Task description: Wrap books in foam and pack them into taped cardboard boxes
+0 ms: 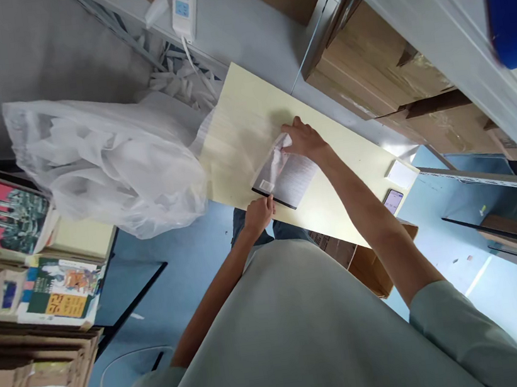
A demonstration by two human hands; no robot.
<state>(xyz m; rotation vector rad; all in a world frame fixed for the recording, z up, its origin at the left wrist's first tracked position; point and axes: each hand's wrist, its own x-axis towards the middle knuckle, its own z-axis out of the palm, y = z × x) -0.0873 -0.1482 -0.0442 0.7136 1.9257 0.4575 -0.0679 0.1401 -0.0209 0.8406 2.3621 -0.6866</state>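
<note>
A thin book (298, 178) with a pale grey printed cover, a dark lower edge and a barcode lies flat on the cream tabletop (232, 140). My left hand (260, 214) pinches the book's near edge at its dark strip. Over the book's far side, my right hand (303, 138) has its fingers closed on a crumpled white piece (277, 162). This piece stretches down across the cover toward the barcode; whether it is tissue or thin film I cannot tell.
A big translucent bag (111, 162) of white material bulges at the table's left. A phone (393, 201) and a white box (401, 173) sit at the right end. Behind are a power strip (183, 6) and cardboard boxes (374, 57). Books (61, 289) are stacked at left.
</note>
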